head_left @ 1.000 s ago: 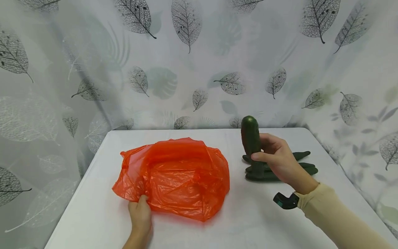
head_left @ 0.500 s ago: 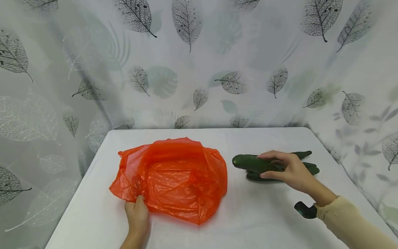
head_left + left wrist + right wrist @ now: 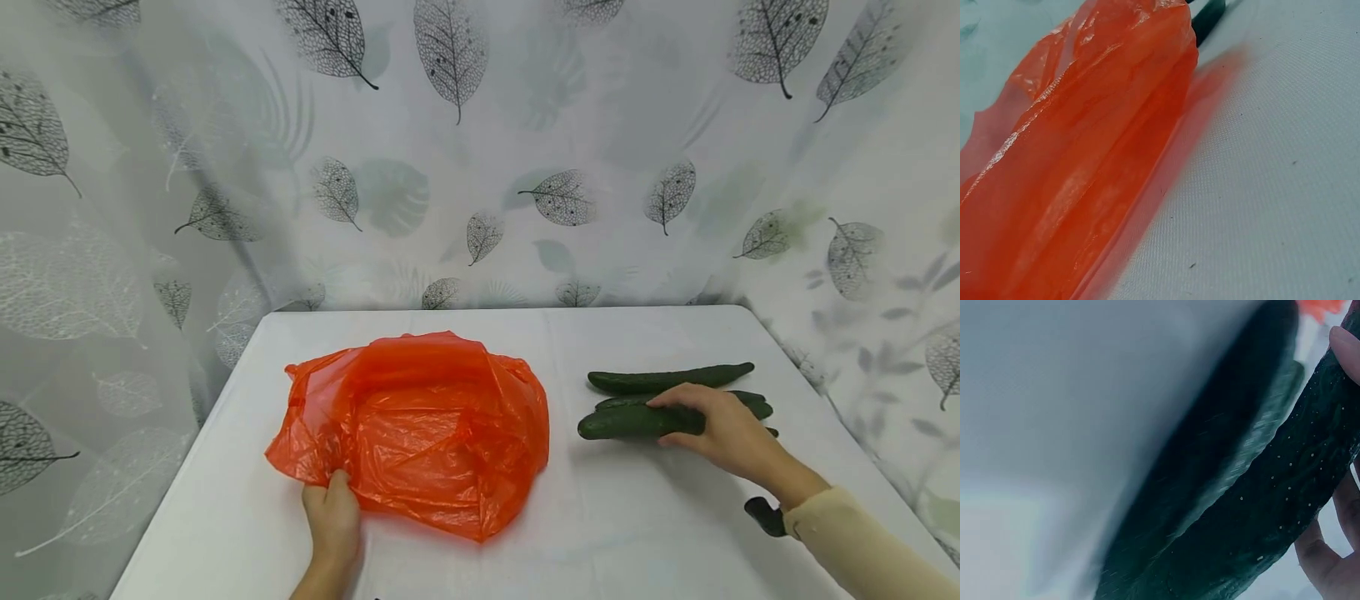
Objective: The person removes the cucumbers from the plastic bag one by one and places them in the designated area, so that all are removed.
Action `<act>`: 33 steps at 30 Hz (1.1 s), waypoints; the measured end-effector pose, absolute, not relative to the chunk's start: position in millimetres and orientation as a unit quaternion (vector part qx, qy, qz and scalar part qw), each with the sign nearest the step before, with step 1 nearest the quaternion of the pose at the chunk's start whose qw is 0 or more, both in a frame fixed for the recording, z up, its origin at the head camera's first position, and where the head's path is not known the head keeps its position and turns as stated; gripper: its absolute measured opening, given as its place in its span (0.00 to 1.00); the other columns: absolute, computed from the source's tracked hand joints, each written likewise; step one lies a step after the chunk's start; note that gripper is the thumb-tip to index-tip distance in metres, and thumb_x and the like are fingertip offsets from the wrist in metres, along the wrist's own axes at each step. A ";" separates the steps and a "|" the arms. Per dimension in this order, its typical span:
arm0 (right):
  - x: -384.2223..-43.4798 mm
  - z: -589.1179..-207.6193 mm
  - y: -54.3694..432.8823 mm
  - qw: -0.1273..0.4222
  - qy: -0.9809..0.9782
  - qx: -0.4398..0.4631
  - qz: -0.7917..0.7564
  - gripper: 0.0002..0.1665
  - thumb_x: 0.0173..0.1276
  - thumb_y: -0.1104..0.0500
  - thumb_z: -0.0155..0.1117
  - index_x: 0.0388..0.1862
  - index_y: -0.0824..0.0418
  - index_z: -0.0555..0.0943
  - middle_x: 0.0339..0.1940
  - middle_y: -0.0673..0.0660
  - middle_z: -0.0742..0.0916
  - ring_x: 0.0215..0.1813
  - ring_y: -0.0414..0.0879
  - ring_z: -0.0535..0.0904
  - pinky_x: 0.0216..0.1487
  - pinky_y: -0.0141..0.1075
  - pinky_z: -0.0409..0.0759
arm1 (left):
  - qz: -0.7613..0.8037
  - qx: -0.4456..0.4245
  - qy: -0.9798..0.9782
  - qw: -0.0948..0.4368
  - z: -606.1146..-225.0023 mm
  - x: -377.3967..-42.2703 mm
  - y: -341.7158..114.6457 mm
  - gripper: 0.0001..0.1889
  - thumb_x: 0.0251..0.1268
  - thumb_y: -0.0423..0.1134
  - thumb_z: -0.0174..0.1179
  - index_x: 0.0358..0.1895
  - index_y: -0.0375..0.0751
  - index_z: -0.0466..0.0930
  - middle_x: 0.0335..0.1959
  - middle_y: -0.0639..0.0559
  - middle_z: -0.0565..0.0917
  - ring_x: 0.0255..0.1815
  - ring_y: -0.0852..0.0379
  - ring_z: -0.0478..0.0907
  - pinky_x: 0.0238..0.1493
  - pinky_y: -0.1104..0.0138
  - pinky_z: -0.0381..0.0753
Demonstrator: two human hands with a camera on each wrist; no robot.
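An orange-red plastic bag (image 3: 420, 442) lies spread on the table with its mouth open toward me. My left hand (image 3: 330, 521) grips the bag's near left edge, thumb on top and fingers hidden under the film. The bag's side (image 3: 1097, 150) fills much of the left wrist view. My right hand (image 3: 723, 429) holds a dark green cucumber (image 3: 626, 422) across its middle, thumb on the near side. In the right wrist view the held cucumber (image 3: 1291, 475) lies over another cucumber (image 3: 1210, 437). Behind it in the head view are a partly covered cucumber (image 3: 756, 404) and a long cucumber (image 3: 660, 381).
A white table (image 3: 570, 533) carries everything. A leaf-patterned curtain (image 3: 495, 167) hangs behind and at both sides. A dark wrist device (image 3: 765, 517) sits at the right cuff.
My right hand has lowered the cucumber from upright in the air to lying flat, then shifted it nearer and rightward over the others, uncovering the back cucumber. The left hand stays almost still on the bag.
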State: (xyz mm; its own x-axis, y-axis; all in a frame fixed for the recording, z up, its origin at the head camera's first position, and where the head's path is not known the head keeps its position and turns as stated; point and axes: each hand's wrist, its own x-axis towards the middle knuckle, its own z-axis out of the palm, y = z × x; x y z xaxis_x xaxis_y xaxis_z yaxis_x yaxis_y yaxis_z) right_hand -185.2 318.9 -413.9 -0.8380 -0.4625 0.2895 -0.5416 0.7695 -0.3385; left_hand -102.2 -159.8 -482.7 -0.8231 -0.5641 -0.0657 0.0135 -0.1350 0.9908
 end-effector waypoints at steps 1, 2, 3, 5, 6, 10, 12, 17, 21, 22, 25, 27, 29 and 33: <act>-184.5 -416.1 321.1 0.096 -0.939 0.268 0.196 0.30 0.47 0.59 0.84 0.52 0.49 0.85 0.50 0.48 0.87 0.54 0.54 0.83 0.50 0.52 0.78 | -0.721 0.220 -0.626 0.201 -483.1 -102.6 -159.7 0.23 0.73 0.27 0.35 0.69 0.30 0.61 0.61 0.40 0.73 0.58 0.53 0.72 0.56 0.73 0.71; -183.7 -417.9 323.3 0.094 -0.941 0.267 0.185 0.30 0.47 0.59 0.84 0.52 0.49 0.85 0.50 0.48 0.87 0.53 0.55 0.83 0.50 0.55 0.78 | -0.721 0.220 -0.625 0.202 -483.1 -102.8 -159.4 0.23 0.73 0.27 0.35 0.69 0.30 0.61 0.60 0.40 0.73 0.58 0.53 0.72 0.56 0.73 0.71; -182.9 -419.5 325.1 0.090 -0.943 0.266 0.177 0.30 0.47 0.59 0.84 0.52 0.49 0.85 0.50 0.49 0.86 0.53 0.56 0.83 0.49 0.56 0.79 | -0.722 0.221 -0.624 0.203 -483.1 -103.1 -158.9 0.23 0.73 0.26 0.35 0.69 0.29 0.61 0.60 0.40 0.74 0.58 0.52 0.72 0.56 0.72 0.71; -180.8 -421.8 328.6 0.081 -0.948 0.262 0.162 0.30 0.48 0.59 0.84 0.52 0.49 0.85 0.51 0.50 0.86 0.53 0.57 0.83 0.47 0.57 0.79 | -0.722 0.223 -0.624 0.197 -483.2 -103.1 -158.0 0.24 0.73 0.27 0.34 0.70 0.30 0.60 0.61 0.41 0.73 0.59 0.52 0.71 0.56 0.72 0.71; -179.7 -422.7 330.0 0.078 -0.950 0.260 0.155 0.30 0.48 0.58 0.84 0.52 0.49 0.85 0.51 0.51 0.86 0.53 0.57 0.83 0.47 0.57 0.79 | -0.721 0.225 -0.627 0.191 -483.1 -103.1 -157.8 0.24 0.73 0.27 0.34 0.71 0.32 0.59 0.62 0.42 0.72 0.60 0.52 0.71 0.56 0.72 0.70; -178.1 -425.6 333.4 0.070 -0.953 0.261 0.138 0.30 0.48 0.58 0.83 0.52 0.49 0.85 0.52 0.52 0.86 0.53 0.57 0.82 0.45 0.56 0.80 | -0.721 0.227 -0.629 0.184 -483.9 -104.3 -156.8 0.24 0.74 0.28 0.34 0.72 0.34 0.58 0.63 0.44 0.71 0.61 0.52 0.69 0.57 0.73 0.70; -178.3 -427.6 334.1 0.071 -0.953 0.265 0.133 0.30 0.47 0.58 0.84 0.52 0.49 0.85 0.52 0.52 0.85 0.53 0.56 0.82 0.45 0.55 0.80 | -0.722 0.226 -0.628 0.184 -484.3 -105.0 -156.2 0.24 0.75 0.29 0.34 0.72 0.34 0.58 0.63 0.44 0.71 0.60 0.53 0.69 0.56 0.73 0.70; -178.9 -433.1 334.3 0.067 -0.952 0.270 0.126 0.30 0.45 0.60 0.85 0.50 0.48 0.85 0.50 0.48 0.84 0.51 0.52 0.83 0.43 0.50 0.81 | -0.728 0.230 -0.620 0.184 -485.2 -106.5 -153.9 0.24 0.74 0.28 0.35 0.71 0.34 0.59 0.62 0.44 0.72 0.60 0.52 0.70 0.56 0.73 0.71; -178.6 -434.1 332.9 0.062 -0.954 0.267 0.125 0.30 0.45 0.60 0.85 0.50 0.47 0.85 0.49 0.45 0.83 0.49 0.48 0.83 0.42 0.47 0.81 | -0.734 0.234 -0.614 0.173 -485.9 -107.3 -154.4 0.24 0.74 0.28 0.35 0.71 0.36 0.58 0.63 0.45 0.71 0.60 0.51 0.70 0.56 0.72 0.72; -178.4 -434.0 332.7 0.062 -0.954 0.265 0.125 0.30 0.45 0.60 0.85 0.49 0.47 0.85 0.49 0.44 0.83 0.49 0.48 0.83 0.43 0.47 0.81 | -0.735 0.232 -0.614 0.170 -486.2 -107.2 -154.9 0.25 0.74 0.28 0.35 0.72 0.37 0.58 0.64 0.45 0.71 0.61 0.51 0.69 0.56 0.72 0.72; -177.8 -434.4 332.6 0.062 -0.956 0.260 0.122 0.30 0.45 0.60 0.85 0.49 0.48 0.85 0.49 0.45 0.83 0.48 0.49 0.83 0.42 0.47 0.81 | -0.738 0.234 -0.613 0.159 -486.6 -106.7 -155.4 0.25 0.75 0.29 0.35 0.73 0.40 0.56 0.65 0.47 0.70 0.62 0.51 0.69 0.57 0.72 0.72; -177.8 -435.5 332.7 0.061 -0.957 0.260 0.117 0.30 0.44 0.60 0.85 0.48 0.48 0.85 0.49 0.46 0.83 0.48 0.49 0.83 0.40 0.47 0.81 | -0.739 0.234 -0.613 0.155 -487.0 -106.5 -155.5 0.25 0.75 0.30 0.35 0.73 0.41 0.56 0.65 0.48 0.69 0.62 0.51 0.68 0.58 0.72 0.72; -177.9 -437.4 332.4 0.060 -0.957 0.262 0.111 0.29 0.44 0.60 0.85 0.48 0.48 0.86 0.48 0.47 0.83 0.47 0.50 0.83 0.39 0.46 0.81 | -0.739 0.235 -0.612 0.157 -487.2 -106.1 -155.6 0.24 0.76 0.30 0.35 0.73 0.41 0.56 0.65 0.48 0.70 0.62 0.51 0.69 0.57 0.72 0.72; -176.7 -441.1 331.5 0.067 -0.956 0.267 0.104 0.29 0.44 0.59 0.85 0.48 0.49 0.86 0.48 0.48 0.83 0.47 0.51 0.83 0.36 0.45 0.80 | -0.739 0.232 -0.611 0.163 -488.0 -106.7 -156.3 0.24 0.76 0.30 0.35 0.73 0.42 0.56 0.65 0.48 0.70 0.63 0.51 0.69 0.57 0.73 0.73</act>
